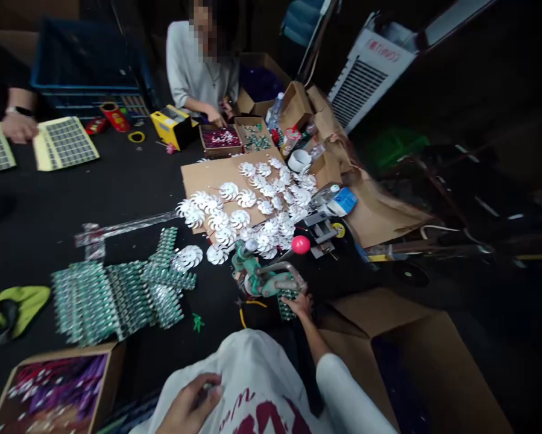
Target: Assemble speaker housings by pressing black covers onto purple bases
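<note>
My left hand (192,404) is raised in front of the white shirt, its fingers curled with a gap between thumb and fingers and nothing visible in it. Beside the green hand press (252,274), my right hand (300,305) has its fingers on a green circuit board strip (286,304) at the press's right side. A red ball knob (301,244) tops the press lever. Stacked green board strips (87,301) lie to the left, and white fan-shaped discs (239,219) are spread behind the press.
Open cardboard boxes stand front left (110,374) and front right (415,313). Yellow-handled pliers (242,313) lie before the press. Across the table a person (202,72) reaches into small parts boxes (220,150). Another person's hand (20,128) rests by label sheets (67,144).
</note>
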{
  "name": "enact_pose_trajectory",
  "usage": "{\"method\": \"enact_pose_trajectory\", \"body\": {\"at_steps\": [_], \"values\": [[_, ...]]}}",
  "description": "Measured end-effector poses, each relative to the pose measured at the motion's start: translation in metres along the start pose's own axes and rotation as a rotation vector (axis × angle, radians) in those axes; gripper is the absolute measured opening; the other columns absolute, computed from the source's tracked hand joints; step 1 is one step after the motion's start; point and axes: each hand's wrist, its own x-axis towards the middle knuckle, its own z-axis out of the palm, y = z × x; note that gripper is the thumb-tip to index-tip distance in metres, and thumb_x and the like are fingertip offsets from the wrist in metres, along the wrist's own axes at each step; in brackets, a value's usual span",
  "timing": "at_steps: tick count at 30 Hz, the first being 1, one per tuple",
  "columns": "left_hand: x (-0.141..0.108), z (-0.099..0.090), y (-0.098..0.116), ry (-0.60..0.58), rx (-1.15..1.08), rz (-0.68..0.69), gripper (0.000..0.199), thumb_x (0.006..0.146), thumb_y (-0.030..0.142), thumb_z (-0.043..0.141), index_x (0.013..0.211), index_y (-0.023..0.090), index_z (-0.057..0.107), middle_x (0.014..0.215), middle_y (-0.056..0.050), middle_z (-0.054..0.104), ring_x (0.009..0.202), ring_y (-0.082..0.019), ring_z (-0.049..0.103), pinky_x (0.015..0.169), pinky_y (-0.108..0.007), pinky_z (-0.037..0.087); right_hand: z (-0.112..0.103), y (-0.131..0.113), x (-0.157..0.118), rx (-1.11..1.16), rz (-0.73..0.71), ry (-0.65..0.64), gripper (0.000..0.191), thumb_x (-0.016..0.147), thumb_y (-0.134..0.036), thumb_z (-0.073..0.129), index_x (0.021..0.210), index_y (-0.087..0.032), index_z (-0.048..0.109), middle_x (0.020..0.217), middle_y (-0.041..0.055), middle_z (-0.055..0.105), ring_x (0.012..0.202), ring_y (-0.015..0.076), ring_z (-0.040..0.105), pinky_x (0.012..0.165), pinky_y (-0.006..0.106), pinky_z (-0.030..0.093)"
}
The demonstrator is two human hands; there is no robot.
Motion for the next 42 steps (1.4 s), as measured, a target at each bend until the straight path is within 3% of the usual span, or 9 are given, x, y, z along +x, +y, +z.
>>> {"method": "enact_pose_trajectory", "body": {"at_steps": [6, 12, 15, 18, 23, 27, 32, 36, 42], "values": [[0.005, 0.017, -0.036, 0.180, -0.043, 0.053, 0.032, 0.070, 0.049, 0.068, 0.092, 0.025, 0.073, 0.094, -0.005, 0.071, 0.083, -0.024, 0.059, 0.083, -0.030, 0.043, -0.023, 0.037, -0.002, 0.128, -0.156, -0.184, 0.037, 0.082, -0.039, 0.067, 0.108, -0.014, 0.060, 0.116, 0.0108, 0.063, 0.110, 0.0251, 0.058, 0.098, 0.047, 0.044], [0.037, 0.061, -0.031, 0.159, -0.350, 0.149, 0.072, 0.064, 0.046, 0.077, 0.127, 0.021, 0.054, 0.121, -0.014, 0.062, 0.100, -0.027, 0.060, 0.088, -0.037, 0.045, -0.033, 0.076, -0.101, 0.416, -0.423, -0.406, 0.063, 0.062, -0.054, 0.077, 0.107, -0.014, 0.060, 0.109, 0.0140, 0.069, 0.102, 0.0301, 0.064, 0.088, 0.039, 0.052], [0.040, 0.078, -0.024, 0.105, -0.565, 0.161, 0.066, 0.066, 0.047, 0.076, 0.121, 0.015, 0.057, 0.119, -0.017, 0.064, 0.100, -0.029, 0.064, 0.088, -0.039, 0.049, -0.009, 0.070, -0.152, 0.414, -0.587, -0.552, 0.061, 0.069, -0.058, 0.071, 0.113, -0.018, 0.060, 0.109, 0.0110, 0.069, 0.100, 0.0278, 0.064, 0.088, 0.039, 0.051], [0.029, 0.071, -0.030, 0.224, -0.728, 0.126, 0.046, 0.075, 0.047, 0.068, 0.105, 0.012, 0.061, 0.104, -0.016, 0.070, 0.098, -0.029, 0.066, 0.091, -0.041, 0.048, 0.030, 0.045, -0.162, 0.268, -0.681, -0.529, 0.055, 0.084, -0.060, 0.049, 0.118, -0.018, 0.058, 0.117, 0.0127, 0.063, 0.110, 0.0287, 0.058, 0.095, 0.044, 0.045], [-0.014, 0.032, -0.041, 0.404, -0.906, 0.087, 0.043, 0.074, 0.043, 0.071, 0.104, 0.016, 0.060, 0.097, -0.010, 0.073, 0.091, -0.027, 0.069, 0.087, -0.041, 0.052, 0.096, 0.013, -0.133, 0.100, -0.648, -0.311, 0.103, 0.057, -0.030, 0.079, 0.143, -0.010, 0.026, 0.152, 0.0229, 0.016, 0.141, 0.0406, 0.000, 0.111, 0.058, 0.002], [-0.057, 0.014, -0.032, 0.453, -0.966, 0.099, 0.042, 0.072, 0.040, 0.074, 0.103, 0.015, 0.061, 0.096, -0.011, 0.073, 0.091, -0.028, 0.069, 0.082, -0.040, 0.054, 0.112, 0.013, -0.124, 0.074, -0.604, -0.352, 0.098, 0.055, -0.015, 0.071, 0.142, -0.011, 0.026, 0.142, 0.0243, 0.034, 0.137, 0.0422, 0.021, 0.110, 0.055, 0.012], [-0.096, 0.006, -0.025, 0.460, -1.070, 0.141, 0.047, 0.069, 0.032, 0.078, 0.110, 0.015, 0.061, 0.099, -0.011, 0.073, 0.095, -0.029, 0.068, 0.083, -0.039, 0.055, 0.086, 0.030, -0.133, 0.174, -0.443, -0.589, 0.051, 0.057, -0.020, 0.055, 0.108, -0.015, 0.054, 0.088, 0.0076, 0.060, 0.092, 0.0285, 0.062, 0.081, 0.044, 0.047], [-0.109, 0.002, -0.019, 0.519, -1.341, 0.181, 0.043, 0.076, 0.023, 0.070, 0.117, 0.017, 0.059, 0.111, -0.009, 0.070, 0.107, -0.025, 0.064, 0.093, -0.037, 0.052, 0.049, 0.052, -0.174, 0.378, -0.398, -0.792, 0.040, 0.055, -0.025, 0.047, 0.094, -0.019, 0.050, 0.069, -0.0017, 0.050, 0.060, 0.0144, 0.055, 0.062, 0.030, 0.046], [-0.137, 0.010, 0.015, 0.488, -1.493, 0.323, 0.050, 0.081, 0.021, 0.066, 0.128, 0.024, 0.052, 0.125, -0.008, 0.064, 0.116, -0.023, 0.059, 0.103, -0.039, 0.046, -0.011, 0.055, -0.288, 0.996, -0.414, -0.970, 0.050, 0.080, -0.055, 0.050, 0.124, -0.032, 0.041, 0.073, -0.0026, 0.044, 0.063, 0.0145, 0.042, 0.061, 0.029, 0.038]]}}
